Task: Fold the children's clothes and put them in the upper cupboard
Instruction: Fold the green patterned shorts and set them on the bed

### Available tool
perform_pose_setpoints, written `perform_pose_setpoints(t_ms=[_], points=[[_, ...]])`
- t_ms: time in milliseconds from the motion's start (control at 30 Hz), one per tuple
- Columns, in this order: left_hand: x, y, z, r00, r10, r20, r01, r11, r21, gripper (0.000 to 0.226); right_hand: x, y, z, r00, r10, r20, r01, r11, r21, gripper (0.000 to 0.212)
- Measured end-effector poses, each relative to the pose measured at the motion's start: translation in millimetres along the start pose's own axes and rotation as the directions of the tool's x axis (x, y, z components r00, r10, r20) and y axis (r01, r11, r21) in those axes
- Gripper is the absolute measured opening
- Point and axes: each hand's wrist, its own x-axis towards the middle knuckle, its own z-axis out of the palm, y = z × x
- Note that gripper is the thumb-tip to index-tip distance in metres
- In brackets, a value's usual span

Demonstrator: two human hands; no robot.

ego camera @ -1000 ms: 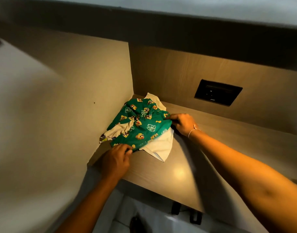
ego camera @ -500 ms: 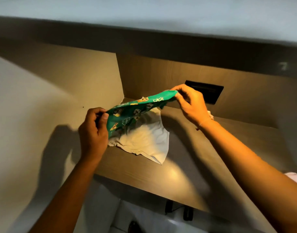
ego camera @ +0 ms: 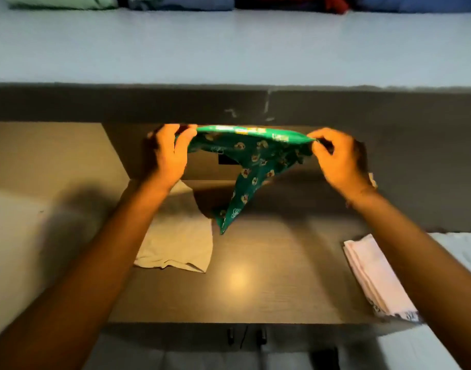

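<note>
The green garment [ego camera: 251, 153] hangs in mid-air at the centre of the frame, stretched flat along its top edge between the two hands. The left hand [ego camera: 170, 153] is clamped on the garment's left end, with the thumb and fingers pinched round the cloth. The right hand [ego camera: 338, 162] pinches its right end between curled fingertips. The cloth sags from that taut edge into a point that drops towards the lower centre, hanging just above the bench [ego camera: 255, 292]; whether the tip touches the bench cannot be told.

A beige garment [ego camera: 181, 239] lies flat on the bench below the left hand, at the left of centre and apart from the green one. A folded white cloth [ego camera: 373, 273] lies at the bench's right edge, under the right forearm. A pale shelf [ego camera: 229, 49] runs across the top of the frame, with folded clothes [ego camera: 175, 2] lined up along its far edge.
</note>
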Motion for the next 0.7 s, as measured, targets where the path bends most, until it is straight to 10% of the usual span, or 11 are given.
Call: perform_pose_setpoints(t_ms=[133,333,567,700], points=[[-94.5,-9.5,6.3,0.934,0.295,0.203,-0.302,0.953,0.001,0.018,-122.7,38.7,-18.4,0.995,0.027,0.099,-0.002,0.971,-0.241,0.015],[-230.4,-42.0,13.0,0.659,0.109,0.744,-0.212,0.976,0.045,0.024,-249.6,58.3,1.6,0.84,0.282,0.463,-0.067,0.902,-0.427,0.028],[-178.6,-36.3,59.6,0.625,0.154,0.765,-0.308,0.949,0.061,0.035,-214.9,55.8,22.5,0.912,0.332,0.241,-0.219,0.891,-0.398,0.034],[-130.5,-25.2,135.8,0.579,0.046,0.814,-0.278,0.95,0.144,0.058,-193.9,63.8,71.7,0.824,0.449,0.346,-0.231,0.823,-0.519,0.058]])
